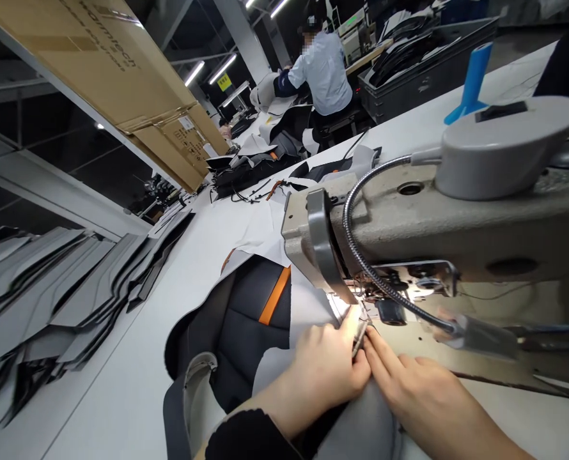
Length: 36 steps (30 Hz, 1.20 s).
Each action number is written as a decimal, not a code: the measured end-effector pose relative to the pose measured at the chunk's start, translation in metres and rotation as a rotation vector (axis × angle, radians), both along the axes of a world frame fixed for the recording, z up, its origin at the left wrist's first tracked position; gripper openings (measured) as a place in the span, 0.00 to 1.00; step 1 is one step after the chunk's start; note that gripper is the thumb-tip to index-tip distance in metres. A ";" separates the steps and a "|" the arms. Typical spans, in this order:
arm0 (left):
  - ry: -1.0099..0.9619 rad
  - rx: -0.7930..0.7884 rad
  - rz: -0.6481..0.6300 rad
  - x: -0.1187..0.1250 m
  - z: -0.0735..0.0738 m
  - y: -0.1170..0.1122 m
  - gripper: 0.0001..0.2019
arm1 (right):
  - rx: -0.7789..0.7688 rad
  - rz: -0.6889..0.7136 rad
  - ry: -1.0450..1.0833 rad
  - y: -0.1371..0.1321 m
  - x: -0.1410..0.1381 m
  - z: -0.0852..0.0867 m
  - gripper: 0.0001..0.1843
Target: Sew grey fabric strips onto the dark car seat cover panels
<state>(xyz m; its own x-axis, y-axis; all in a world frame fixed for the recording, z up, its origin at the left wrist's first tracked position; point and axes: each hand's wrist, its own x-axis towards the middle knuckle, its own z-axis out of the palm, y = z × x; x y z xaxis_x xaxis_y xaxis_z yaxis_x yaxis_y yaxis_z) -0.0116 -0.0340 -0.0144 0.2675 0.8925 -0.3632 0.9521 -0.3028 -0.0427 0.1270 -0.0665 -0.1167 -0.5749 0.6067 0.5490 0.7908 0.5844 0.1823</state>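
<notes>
A sewing machine (pixel 390 230) stands at the right, its needle area lit by a small lamp. Dark grey and black padded fabric cover (pixel 249 306) with an orange stripe and pale grey backing spreads left of the machine head and under my arms. My left hand (pixel 330 364) pinches the folded fabric edge just in front of the presser foot, index finger pointing at the needle. Close beside it, my right hand (pixel 419 390) grips the same edge with its fingers together; its thumb is hidden. The needle tip itself is hard to make out.
Stacks of grey fabric panels (pixel 73 294) lie along the left. A cardboard box (pixel 121 70) rises at upper left. A metal lamp hose (pixel 361 243) curves before the machine. Behind are a blue plastic holder (pixel 470 86), a grey crate (pixel 428 70) and a seated person (pixel 325 73).
</notes>
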 end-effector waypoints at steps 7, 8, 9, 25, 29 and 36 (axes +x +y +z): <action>-0.036 0.002 0.022 0.007 0.003 0.002 0.25 | -0.003 0.001 0.053 0.004 0.003 0.009 0.28; -0.044 0.006 0.023 0.007 0.003 0.003 0.25 | -0.001 0.001 0.059 0.005 0.003 0.010 0.28; -0.050 0.010 0.023 0.007 0.003 0.003 0.25 | 0.002 0.000 0.063 0.005 0.004 0.010 0.27; -0.044 -0.006 0.050 0.010 0.005 -0.002 0.22 | -0.046 0.005 0.048 0.005 0.005 0.005 0.22; -0.033 -0.023 0.061 0.013 0.006 -0.004 0.22 | -0.022 0.015 0.056 0.006 0.006 0.005 0.21; -0.014 -0.006 0.060 0.016 0.000 0.004 0.20 | 0.058 0.007 0.112 0.015 0.008 0.005 0.26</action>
